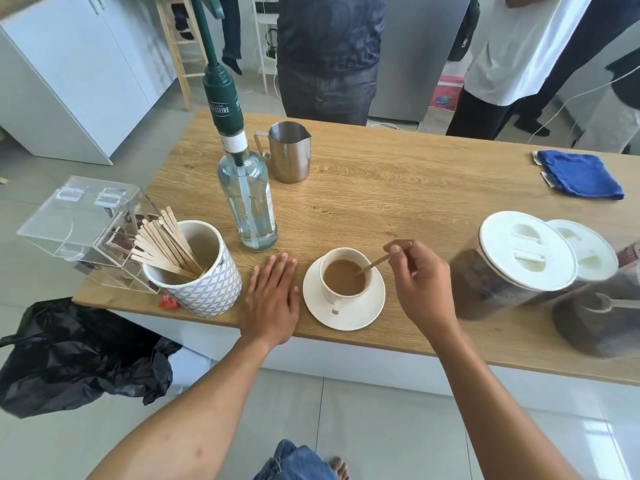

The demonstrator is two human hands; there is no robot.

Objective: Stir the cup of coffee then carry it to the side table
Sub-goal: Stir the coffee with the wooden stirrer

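Note:
A white cup of milky coffee (344, 278) stands on a white saucer (374, 311) near the front edge of the wooden table (415, 188), its handle pointing toward me. My right hand (420, 282) pinches a thin wooden stir stick (375, 263) whose lower end dips into the coffee. Flat on the tabletop just left of the saucer rests my left hand (272, 301), fingers straight, holding nothing.
A patterned mug of wooden stir sticks (197, 271), a clear acrylic box (83, 230), a glass bottle with a green pump (247, 199) and a steel pitcher (289, 152) stand left and behind. White-lidded jars (519, 265) crowd the right. A blue cloth (578, 174) lies far right. People stand behind the table.

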